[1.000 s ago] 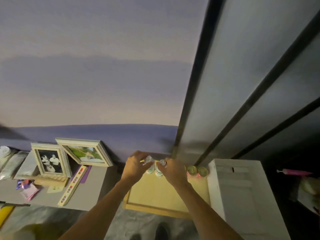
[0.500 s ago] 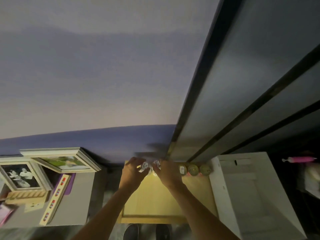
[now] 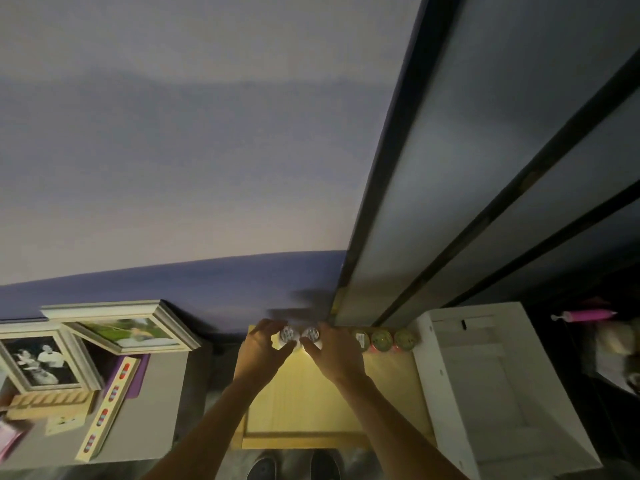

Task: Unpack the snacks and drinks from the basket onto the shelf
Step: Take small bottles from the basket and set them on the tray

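Two small white drink bottles with foil lids stand at the back of a light wooden shelf top [image 3: 304, 403], against the blue wall. My left hand [image 3: 259, 351] is curled around the left bottle [image 3: 287, 335]. My right hand [image 3: 334, 355] holds the right bottle [image 3: 310, 334]. To the right of my hands, a row of small cans [image 3: 382, 340] with green tops stands along the back edge. No basket is in view.
A white cabinet [image 3: 485, 386] stands to the right of the wooden shelf. A grey table on the left carries two picture frames [image 3: 128, 330], a wooden rack and a long game board [image 3: 109, 403]. Dark shelf boards run up the right side. My shoes show at the bottom.
My view has shifted a little left and closer. Both hands have pushed the two bottles farther back toward the wall, and they stay closed on them.
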The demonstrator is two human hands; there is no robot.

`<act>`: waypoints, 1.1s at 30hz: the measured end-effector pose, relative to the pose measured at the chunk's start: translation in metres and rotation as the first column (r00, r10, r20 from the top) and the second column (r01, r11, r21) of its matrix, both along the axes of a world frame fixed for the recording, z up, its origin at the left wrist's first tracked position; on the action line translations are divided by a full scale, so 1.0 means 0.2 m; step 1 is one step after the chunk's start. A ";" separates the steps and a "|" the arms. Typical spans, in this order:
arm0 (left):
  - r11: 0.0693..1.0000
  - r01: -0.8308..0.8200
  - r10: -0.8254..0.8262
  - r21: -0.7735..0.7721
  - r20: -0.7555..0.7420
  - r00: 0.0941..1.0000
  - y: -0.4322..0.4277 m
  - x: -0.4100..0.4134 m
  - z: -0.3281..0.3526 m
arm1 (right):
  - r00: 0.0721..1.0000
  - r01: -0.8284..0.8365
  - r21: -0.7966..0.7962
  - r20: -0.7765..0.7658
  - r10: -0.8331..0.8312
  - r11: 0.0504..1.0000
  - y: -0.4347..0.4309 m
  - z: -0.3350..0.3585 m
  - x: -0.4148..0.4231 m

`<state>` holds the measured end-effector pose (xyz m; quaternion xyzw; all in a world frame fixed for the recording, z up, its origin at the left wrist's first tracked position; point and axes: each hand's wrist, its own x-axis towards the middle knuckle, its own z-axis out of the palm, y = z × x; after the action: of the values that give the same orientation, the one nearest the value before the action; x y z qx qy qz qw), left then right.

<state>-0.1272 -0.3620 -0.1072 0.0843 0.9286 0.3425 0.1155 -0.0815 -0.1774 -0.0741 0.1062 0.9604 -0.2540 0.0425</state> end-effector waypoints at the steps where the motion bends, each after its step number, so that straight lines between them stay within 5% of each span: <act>1: 1.000 -0.003 0.003 -0.017 -0.006 1.000 -0.01 0.01 0.04 | 1.000 0.004 -0.008 -0.023 -0.004 1.000 0.01 0.03 0.01; 11: 0.987 -0.018 0.004 -0.159 -0.092 0.996 -0.12 0.05 0.81 | 0.964 0.103 0.022 -0.248 -0.095 0.994 0.18 0.65 0.11; 18: 0.975 -0.082 0.001 -0.208 -0.362 0.932 -0.23 0.19 1.31 | 0.950 0.255 0.091 -0.208 -0.232 0.963 0.19 1.18 0.40; 33: 0.925 0.336 -0.380 -0.178 -0.444 0.811 0.02 1.06 1.76 | 0.676 0.726 0.110 -0.293 -0.676 0.679 0.00 1.71 1.86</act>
<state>0.0839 -0.3582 0.2439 0.3328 0.9104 0.2413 -0.0472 0.2908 -0.1764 0.2681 0.4422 0.8647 -0.1545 -0.1814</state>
